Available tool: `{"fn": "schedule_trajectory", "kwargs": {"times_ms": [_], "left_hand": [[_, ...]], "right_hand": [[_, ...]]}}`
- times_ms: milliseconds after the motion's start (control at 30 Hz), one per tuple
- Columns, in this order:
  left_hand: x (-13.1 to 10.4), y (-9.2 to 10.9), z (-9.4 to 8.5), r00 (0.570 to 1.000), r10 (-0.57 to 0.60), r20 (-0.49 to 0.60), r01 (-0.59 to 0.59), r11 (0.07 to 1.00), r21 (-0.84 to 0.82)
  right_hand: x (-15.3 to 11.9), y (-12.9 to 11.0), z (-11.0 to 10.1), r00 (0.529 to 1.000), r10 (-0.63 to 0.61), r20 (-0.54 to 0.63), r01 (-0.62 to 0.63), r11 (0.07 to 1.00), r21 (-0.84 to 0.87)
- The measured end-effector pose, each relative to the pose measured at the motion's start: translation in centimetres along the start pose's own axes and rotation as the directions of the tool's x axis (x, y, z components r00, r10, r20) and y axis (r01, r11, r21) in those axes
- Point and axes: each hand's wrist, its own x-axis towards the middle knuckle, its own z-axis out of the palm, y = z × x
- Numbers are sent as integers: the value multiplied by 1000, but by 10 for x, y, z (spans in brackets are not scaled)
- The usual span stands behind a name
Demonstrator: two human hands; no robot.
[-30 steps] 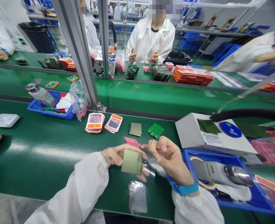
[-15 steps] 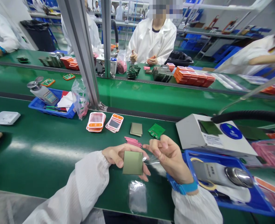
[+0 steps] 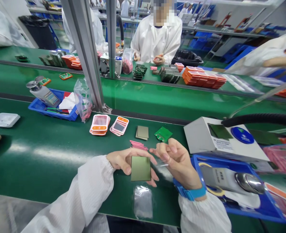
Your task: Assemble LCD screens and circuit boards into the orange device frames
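The green tabletop (image 3: 48, 174) is the largest thing here. Over it are the left hand (image 3: 122, 160) and the right hand (image 3: 176, 163). The left grip holds the square panel (image 3: 141, 169), with thumb at its left edge and other fingers behind, their tips showing past the right edge. Nearer to the person lies a clear sheet (image 3: 143, 203); beyond the hands are two stacked plates (image 3: 143, 132) and pink strips (image 3: 138, 145). Beside the panel, the right grip seems to pinch a small clear film (image 3: 162, 164). I judge the peeling well advanced, but cannot tell if the film is completely free; the two plates are not in hand
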Motion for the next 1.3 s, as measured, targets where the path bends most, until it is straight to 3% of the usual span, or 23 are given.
{"fn": "schedule_trajectory", "kwargs": {"times_ms": [233,700,900,1100,1233,1300], "left_hand": [[1,2,3,997,-17,75,19,999,-26],[4,6,11,993,-116,-4,115,989,-95],[3,3,8,993,-102,57,107,990,-88],[2,3,6,995,-95,-11,93,992,-79],[-1,5,2,997,-74,-37,72,996,-43],[-3,6,-1,998,-40,-45,39,999,-12]], "right_hand": [[0,0,-2,999,-4,32,4,1000,17],[-1,-3,-2,1000,-2,4,2,1000,9],[0,-4,-2,1000,-7,5,7,1000,0],[0,-5,-3,988,-9,-157,4,999,-32],[0,-15,-3,948,-124,-293,112,992,-58],[-6,-17,0,902,-215,-374,175,975,-139]]}}
